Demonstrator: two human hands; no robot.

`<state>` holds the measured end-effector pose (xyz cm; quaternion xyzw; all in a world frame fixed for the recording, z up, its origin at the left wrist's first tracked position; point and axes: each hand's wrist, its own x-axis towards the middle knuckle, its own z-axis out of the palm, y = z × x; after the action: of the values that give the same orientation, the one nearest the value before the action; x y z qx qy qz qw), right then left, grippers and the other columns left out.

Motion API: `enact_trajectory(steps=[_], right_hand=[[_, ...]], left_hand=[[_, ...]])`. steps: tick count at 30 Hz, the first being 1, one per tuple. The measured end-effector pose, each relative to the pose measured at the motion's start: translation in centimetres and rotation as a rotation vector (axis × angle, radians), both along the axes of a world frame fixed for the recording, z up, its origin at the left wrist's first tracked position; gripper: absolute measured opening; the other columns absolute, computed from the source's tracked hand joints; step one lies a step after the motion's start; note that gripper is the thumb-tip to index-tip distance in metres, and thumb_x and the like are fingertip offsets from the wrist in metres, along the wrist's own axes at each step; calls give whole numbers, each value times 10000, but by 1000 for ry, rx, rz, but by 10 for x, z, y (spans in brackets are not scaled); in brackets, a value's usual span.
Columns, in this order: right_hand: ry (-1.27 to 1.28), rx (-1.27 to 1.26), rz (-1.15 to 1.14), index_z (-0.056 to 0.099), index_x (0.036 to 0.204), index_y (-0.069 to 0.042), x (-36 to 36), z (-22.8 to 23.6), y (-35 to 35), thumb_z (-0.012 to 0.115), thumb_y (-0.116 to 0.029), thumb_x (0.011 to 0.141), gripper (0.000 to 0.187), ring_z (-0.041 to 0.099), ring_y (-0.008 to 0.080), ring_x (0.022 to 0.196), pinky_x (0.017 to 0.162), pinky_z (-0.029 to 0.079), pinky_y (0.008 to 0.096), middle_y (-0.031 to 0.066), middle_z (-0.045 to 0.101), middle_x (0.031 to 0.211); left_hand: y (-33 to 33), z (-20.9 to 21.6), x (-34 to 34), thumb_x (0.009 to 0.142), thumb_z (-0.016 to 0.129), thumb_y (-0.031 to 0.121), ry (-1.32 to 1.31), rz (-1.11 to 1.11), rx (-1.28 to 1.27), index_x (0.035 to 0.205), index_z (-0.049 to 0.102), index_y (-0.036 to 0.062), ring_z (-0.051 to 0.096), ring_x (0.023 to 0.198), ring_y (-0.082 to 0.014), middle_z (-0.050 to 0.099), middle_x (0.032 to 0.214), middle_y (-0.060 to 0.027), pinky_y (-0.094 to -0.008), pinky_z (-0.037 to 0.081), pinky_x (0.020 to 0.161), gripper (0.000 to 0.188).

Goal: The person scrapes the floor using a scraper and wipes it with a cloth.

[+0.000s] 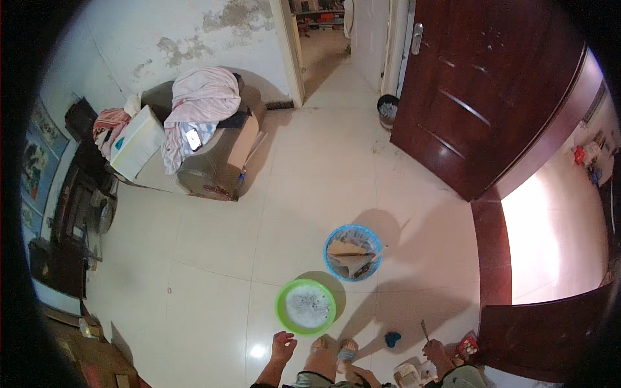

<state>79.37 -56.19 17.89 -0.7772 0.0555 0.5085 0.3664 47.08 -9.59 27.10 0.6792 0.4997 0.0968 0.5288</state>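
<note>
My left hand hangs just below the rim of a light green basin on the tiled floor, its fingers loosely bent and apart with nothing in them. White suds fill the basin. At the lower right, my right hand is closed around a thin, knife-like tool whose narrow end points up and away. Pale containers stand beside that hand, partly hidden by my arm. A red bag with pale round things lies to its right, and a dark blue scrubber-like clump to its left.
A blue-rimmed bin with cardboard scraps stands beyond the basin. Farther left is a sofa piled with cloth. A dark red door stands ajar at right, with a small dark bucket near its edge. My sandalled feet are close to the basin.
</note>
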Motion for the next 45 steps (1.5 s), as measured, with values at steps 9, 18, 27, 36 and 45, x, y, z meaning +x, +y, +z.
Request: enact_trajectory(steps=[9, 18, 27, 36, 45], right_hand=[[-430, -49, 424, 540, 702, -36, 23, 52, 65, 611, -275, 682, 250, 555, 223, 567, 538, 454, 368, 86, 523, 553], [-103, -110, 215, 538, 723, -36, 131, 119, 161, 593, -154, 717, 130, 521, 158, 406, 327, 409, 265, 73, 539, 543], [-330, 43, 375, 529, 775, -12, 188, 132, 275, 625, -130, 684, 177, 552, 150, 480, 392, 450, 271, 81, 563, 639], [-292, -127, 502, 516, 846, 17, 253, 154, 312, 595, -137, 685, 236, 586, 154, 513, 436, 482, 272, 80, 583, 686], [-396, 249, 683, 529, 729, -43, 386, 94, 337, 589, -89, 685, 88, 553, 155, 492, 379, 454, 266, 60, 547, 645]], left_hand=[[28, -10, 9, 707, 647, 116, 16, -85, 256, 860, 577, -29, 606, 757, -262, 566, 909, -175, -352, 507, 666, 222], [77, 30, 82, 692, 659, 137, 7, 236, 47, 855, 601, -20, 611, 717, -251, 536, 968, -181, -328, 503, 646, 234], [93, 27, 63, 662, 673, 196, 283, 341, -131, 832, 637, 11, 627, 713, -245, 634, 786, -167, -359, 499, 669, 254], [119, 38, 91, 657, 672, 181, 211, 485, -116, 822, 645, 20, 625, 704, -241, 627, 783, -164, -341, 498, 649, 231], [176, 54, 174, 676, 660, 173, 177, 585, -21, 851, 635, -5, 624, 689, -249, 620, 816, -174, -344, 504, 619, 251]])
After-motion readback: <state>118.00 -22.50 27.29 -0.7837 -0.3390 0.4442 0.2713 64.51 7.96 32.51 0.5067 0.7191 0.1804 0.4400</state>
